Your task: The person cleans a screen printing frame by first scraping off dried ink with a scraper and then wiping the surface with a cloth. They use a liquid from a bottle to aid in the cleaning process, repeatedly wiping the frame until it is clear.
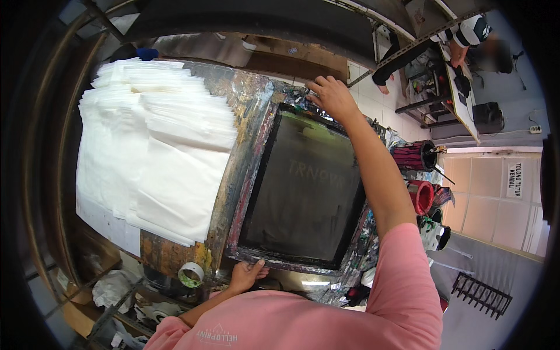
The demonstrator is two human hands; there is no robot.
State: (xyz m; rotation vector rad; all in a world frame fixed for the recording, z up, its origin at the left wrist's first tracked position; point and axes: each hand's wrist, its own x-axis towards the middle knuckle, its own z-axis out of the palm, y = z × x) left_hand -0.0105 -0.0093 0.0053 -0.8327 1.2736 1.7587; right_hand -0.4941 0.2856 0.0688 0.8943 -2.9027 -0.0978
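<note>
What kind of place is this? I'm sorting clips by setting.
Most likely a screen-printing workshop. The hands grip a paint-crusted printing screen frame on a stained table, a stack of white sheets lies beside it, and ink tubs stand at the right.

Paint-stained table (242, 99): screen frame (256, 175), white sheets (157, 146)

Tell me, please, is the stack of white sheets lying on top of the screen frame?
No, the white sheets lie on the table to the left of the frame, whose dark mesh is uncovered.
</note>
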